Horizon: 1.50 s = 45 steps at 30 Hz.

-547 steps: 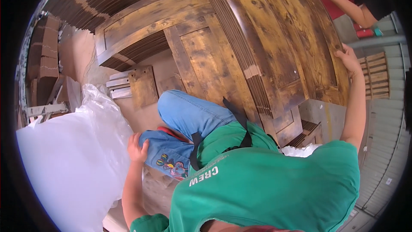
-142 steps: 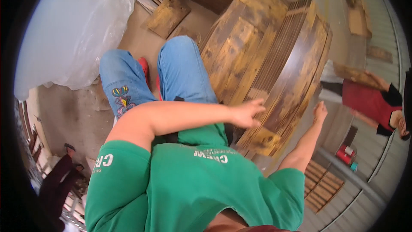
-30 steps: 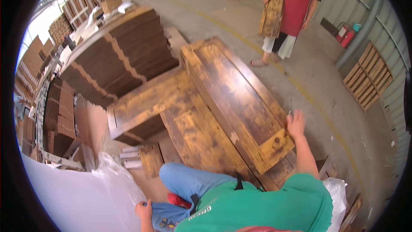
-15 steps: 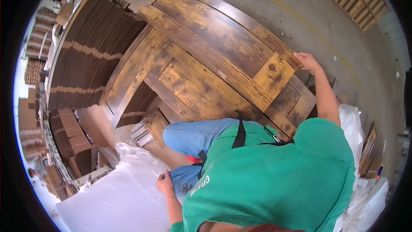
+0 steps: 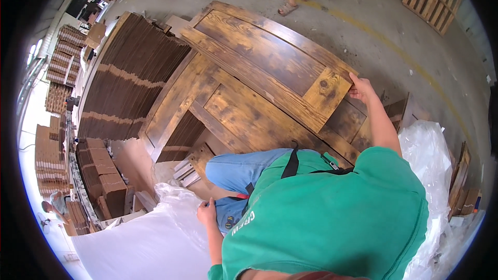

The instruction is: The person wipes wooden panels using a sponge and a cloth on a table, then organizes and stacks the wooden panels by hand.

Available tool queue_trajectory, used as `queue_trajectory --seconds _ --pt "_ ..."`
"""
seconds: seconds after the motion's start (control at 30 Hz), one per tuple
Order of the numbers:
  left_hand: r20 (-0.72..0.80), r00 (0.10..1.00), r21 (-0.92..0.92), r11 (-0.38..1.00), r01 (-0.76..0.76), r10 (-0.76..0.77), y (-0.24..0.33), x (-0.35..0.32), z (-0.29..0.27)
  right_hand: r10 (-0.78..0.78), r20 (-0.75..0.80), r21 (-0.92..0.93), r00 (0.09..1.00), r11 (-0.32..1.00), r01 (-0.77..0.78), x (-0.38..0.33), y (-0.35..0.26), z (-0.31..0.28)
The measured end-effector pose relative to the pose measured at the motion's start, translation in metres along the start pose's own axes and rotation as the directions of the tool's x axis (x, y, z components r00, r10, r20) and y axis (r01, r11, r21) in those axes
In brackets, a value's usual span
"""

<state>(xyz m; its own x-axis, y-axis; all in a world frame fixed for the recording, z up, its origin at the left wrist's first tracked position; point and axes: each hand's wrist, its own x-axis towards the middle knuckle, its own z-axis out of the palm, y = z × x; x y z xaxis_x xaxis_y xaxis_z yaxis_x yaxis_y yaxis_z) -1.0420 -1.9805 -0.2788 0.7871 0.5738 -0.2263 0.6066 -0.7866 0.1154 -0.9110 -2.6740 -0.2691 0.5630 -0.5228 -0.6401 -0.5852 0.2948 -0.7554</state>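
At the right, my right hand is closed on the near right corner of a brown wooden panel. This panel has a raised frame and a recessed middle, and it lies slantwise over other framed wooden panels. My left hand is down by my left knee, its fingers curled; what they hold, if anything, is hidden. White sheeting spreads beside that hand. My bent knee in blue jeans is close to the lower panels.
Tall stacks of brown cardboard stand at the left, with smaller bundles below. Clear plastic wrap is heaped at my right. A wooden pallet leans at the far right. Beyond the panels, another person's foot is on the floor.
My view has tilted up a little, so the panels sit lower in the picture. My right hand stays on the panel's corner. A board by the other person has come into view.
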Motion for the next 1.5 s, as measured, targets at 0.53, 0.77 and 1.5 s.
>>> queue_trajectory --seconds 0.53,0.77,1.5 --pt "-0.012 0.999 0.018 0.999 0.032 -0.032 -0.016 0.012 0.010 -0.194 -0.192 -0.188 0.962 0.969 0.158 0.035 -0.017 0.000" --pt "-0.217 0.946 -0.769 0.554 -0.318 0.242 0.108 0.040 -0.013 -0.613 -0.045 -0.892 0.789 0.380 0.245 0.008 -0.022 0.011" --pt "0.448 0.306 -0.791 0.213 0.574 0.840 0.345 -0.078 -0.026 -0.265 0.227 -0.384 0.937 0.860 0.337 -0.034 -0.036 0.021"
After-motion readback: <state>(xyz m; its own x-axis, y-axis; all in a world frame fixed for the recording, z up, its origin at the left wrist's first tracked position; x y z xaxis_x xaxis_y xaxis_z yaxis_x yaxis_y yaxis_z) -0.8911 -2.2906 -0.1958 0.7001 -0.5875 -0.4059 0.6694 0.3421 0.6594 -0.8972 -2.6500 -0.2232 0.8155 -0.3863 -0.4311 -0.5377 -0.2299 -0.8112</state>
